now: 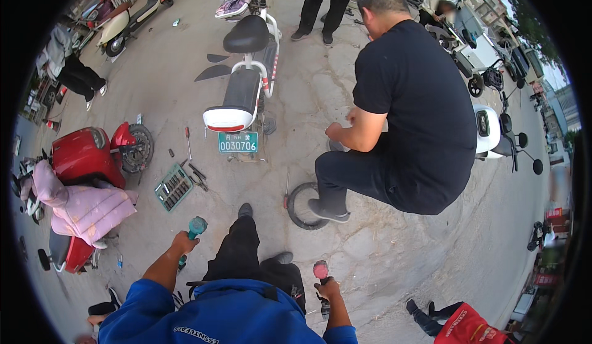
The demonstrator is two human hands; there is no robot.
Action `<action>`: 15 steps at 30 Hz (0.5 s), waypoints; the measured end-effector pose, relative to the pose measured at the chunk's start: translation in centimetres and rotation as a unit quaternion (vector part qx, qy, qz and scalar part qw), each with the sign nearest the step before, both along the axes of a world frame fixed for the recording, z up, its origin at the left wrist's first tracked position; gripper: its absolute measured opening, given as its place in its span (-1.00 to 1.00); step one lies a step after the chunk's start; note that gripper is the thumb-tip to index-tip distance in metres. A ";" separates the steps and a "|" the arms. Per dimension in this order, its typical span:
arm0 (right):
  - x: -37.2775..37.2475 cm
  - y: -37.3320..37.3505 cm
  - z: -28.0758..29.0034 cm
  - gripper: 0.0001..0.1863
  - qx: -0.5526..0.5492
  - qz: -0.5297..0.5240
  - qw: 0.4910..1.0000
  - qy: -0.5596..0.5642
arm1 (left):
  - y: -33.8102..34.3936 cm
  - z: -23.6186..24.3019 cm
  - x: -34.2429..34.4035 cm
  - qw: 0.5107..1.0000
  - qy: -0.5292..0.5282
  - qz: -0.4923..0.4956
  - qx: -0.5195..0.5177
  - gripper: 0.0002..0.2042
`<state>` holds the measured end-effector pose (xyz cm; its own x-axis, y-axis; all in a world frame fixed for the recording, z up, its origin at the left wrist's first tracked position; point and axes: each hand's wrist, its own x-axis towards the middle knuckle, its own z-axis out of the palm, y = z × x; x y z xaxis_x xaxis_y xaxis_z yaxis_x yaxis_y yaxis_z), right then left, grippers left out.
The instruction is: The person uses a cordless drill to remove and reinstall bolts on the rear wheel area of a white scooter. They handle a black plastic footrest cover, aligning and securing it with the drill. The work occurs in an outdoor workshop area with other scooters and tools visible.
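My left hand (184, 243) is wrapped round the grip of a teal-and-black cordless power tool (197, 225), its rounded head pointing up and away from me. The fingers of my right hand (328, 289) close round a similar cordless power tool with a red head (320, 269). Whether either is a drill or an impact wrench cannot be made out. Ahead on the ground, a black tyre (295, 216) lies flat, partly hidden by a co-worker's shoe. A screwdriver (286, 197) is beside it. The white electric scooter (239, 88) stands beyond, its rear toward me.
An opened socket set (174, 188) lies left of centre, with pliers (198, 176) and a red-handled screwdriver (188, 144) near it. A co-worker in black (413, 116) crouches or sits at right. A red scooter (83, 156) under a pink quilted cover is at left; other people stand around.
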<state>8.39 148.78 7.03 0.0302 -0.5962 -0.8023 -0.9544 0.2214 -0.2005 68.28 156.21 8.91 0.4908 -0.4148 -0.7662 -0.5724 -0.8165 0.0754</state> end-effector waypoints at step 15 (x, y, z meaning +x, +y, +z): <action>9.3 -27.6 -4.4 -0.19 0.063 0.093 0.994 0.001 | 1.9 -5.8 -9.2 0.988 0.026 0.137 0.065 -0.50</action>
